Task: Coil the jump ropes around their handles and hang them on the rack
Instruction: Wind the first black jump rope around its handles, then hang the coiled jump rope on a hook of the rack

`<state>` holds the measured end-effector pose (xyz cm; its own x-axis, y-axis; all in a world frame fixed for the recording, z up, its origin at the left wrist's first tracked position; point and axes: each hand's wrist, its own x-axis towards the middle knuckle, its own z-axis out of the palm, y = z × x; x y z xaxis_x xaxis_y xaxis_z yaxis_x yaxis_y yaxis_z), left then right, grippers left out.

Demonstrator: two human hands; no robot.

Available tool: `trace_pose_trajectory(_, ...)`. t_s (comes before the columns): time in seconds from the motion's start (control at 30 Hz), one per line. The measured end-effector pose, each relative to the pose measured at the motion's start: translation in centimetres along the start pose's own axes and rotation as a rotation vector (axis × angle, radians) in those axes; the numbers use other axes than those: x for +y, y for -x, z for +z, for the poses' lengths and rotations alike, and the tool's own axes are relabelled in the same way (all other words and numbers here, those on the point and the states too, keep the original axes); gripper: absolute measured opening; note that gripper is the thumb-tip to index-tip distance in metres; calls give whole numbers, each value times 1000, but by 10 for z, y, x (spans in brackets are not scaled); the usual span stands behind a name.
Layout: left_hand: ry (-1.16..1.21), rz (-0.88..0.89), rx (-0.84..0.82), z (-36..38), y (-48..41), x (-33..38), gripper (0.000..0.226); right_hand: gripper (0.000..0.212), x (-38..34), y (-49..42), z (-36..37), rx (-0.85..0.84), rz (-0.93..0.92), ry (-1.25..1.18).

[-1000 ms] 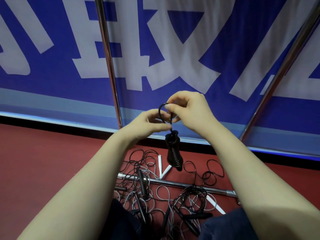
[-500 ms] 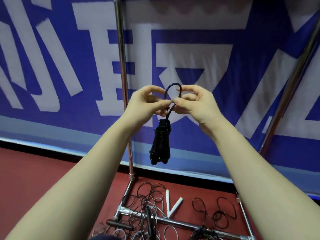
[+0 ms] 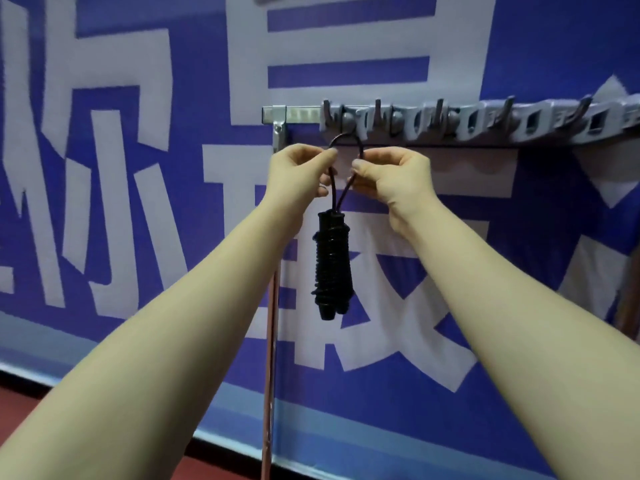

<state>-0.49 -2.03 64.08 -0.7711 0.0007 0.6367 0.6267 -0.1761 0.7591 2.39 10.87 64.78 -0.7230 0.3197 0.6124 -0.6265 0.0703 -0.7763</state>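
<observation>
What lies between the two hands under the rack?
In the head view, the rope loop, pinched by the left hand and right hand, its top at a rack hook; inside it only banner shows.

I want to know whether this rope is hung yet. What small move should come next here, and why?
Probably lower both hands slightly so the loop settles on the leftmost hook of the rack, then let go. The left hand and right hand pinch the loop's two strands right under that hook, the coiled bundle dangles below, and I cannot tell whether the loop is seated.
</observation>
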Motion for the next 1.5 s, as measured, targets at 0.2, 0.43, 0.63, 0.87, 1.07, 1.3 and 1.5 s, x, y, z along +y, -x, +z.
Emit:
trace_pose_trajectory(0.2,57,48,79,-7,-67,8,12,19,-16,-53,29,80,-146,103)
trace_pose_trajectory(0.43,43,23,108,-7,-107,1,11,23,-6,-93,52,271,-228,448)
trace_pose_trajectory(0.63,-3,-44,30,-4,-81,-28,11,25,23,-71,45,180,-217,506)
trace_pose_trajectory(0.87,-124,-164,124,-10,-33,-51,16,47,34,-17,18,-115,24,726)
trace_pose_trajectory(1.07,-374,-284,-8,-21,57,-96,19,49,68,73,-28,-358,292,868)
trace_pose_trajectory(1.3,-596,-468,-296,-26,190,-150,27,51,122,201,-86,-632,596,945)
trace_pose_trajectory(1.5,-884,-551,-724,-22,288,-191,34,47,164,290,-128,-714,773,955)
